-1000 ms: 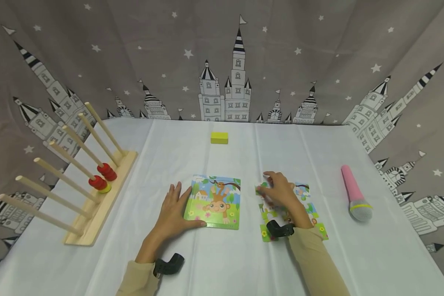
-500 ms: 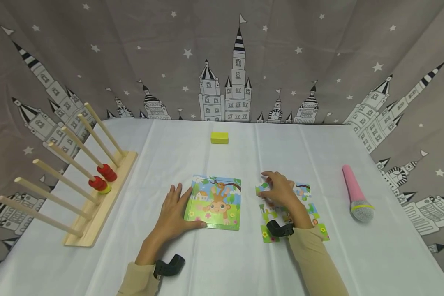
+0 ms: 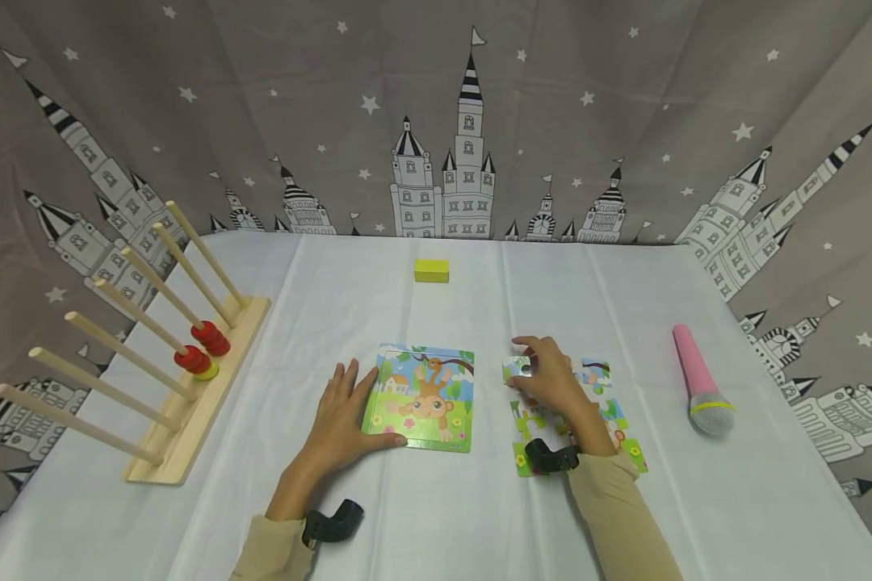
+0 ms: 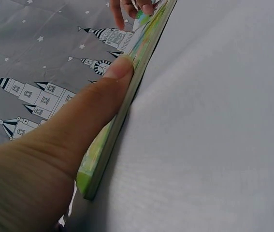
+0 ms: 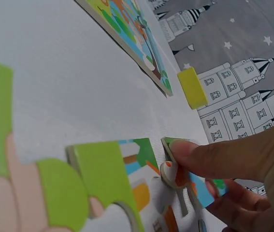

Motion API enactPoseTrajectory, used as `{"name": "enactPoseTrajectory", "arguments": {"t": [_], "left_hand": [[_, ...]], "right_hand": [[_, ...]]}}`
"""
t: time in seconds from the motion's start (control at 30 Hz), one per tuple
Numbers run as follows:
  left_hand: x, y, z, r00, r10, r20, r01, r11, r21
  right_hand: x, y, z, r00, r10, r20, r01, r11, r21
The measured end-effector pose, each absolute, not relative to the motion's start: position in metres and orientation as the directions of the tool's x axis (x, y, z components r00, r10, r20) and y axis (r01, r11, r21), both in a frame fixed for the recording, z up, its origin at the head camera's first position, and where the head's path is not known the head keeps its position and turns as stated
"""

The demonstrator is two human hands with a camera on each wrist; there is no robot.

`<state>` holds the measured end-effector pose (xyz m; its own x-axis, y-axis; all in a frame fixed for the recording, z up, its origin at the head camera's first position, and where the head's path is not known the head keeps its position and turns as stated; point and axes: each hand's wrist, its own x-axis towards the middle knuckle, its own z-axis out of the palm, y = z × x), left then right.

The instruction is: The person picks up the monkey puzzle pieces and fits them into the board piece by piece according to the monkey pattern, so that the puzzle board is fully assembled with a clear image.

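A square wooden puzzle board [image 3: 425,403] with a monkey picture lies at the middle of the table. My left hand [image 3: 341,420] rests along its left side, fingers extended, with the thumb on the near edge; the left wrist view shows the thumb [image 4: 100,94] lying across the board's rim. To the right, my right hand [image 3: 552,375] pinches a puzzle piece [image 3: 513,369] between thumb and fingers. That puzzle piece [image 5: 202,186] is tilted up off the cloth in the right wrist view. Several loose puzzle pieces [image 3: 634,454] lie beneath and around this hand, which partly hides them.
On the left stands a wooden peg rack [image 3: 211,403] with red and yellow rings [image 3: 209,339] on two pegs. A yellow block [image 3: 432,271] sits toward the back. A pink toy microphone [image 3: 698,383] lies at the right. Behind the white table hangs a grey castle-print curtain [image 3: 552,121].
The piece under my right hand has come up into the pinch of thumb and fingers, showing more of its face. My left hand and the board stay in place.
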<state>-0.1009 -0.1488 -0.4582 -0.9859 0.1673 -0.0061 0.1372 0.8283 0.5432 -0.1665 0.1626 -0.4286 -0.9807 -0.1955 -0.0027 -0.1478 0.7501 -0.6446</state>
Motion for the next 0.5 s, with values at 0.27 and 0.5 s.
{"name": "enactPoseTrajectory", "arguments": {"t": [0.27,0.5], "left_hand": [[-0.1002,-0.1488,-0.4576,-0.986,0.168,-0.003,0.139,0.824,0.549],[-0.1009,-0.1488,-0.4587,-0.986,0.169,0.003,0.144,0.83,0.539]], "right_hand": [[-0.1637,0.1638,-0.4328,-0.973,-0.232,0.007,-0.176,0.72,-0.671],[-0.1594,0.1644,-0.4337,-0.975,-0.223,-0.021,-0.147,0.706,-0.692]]}}
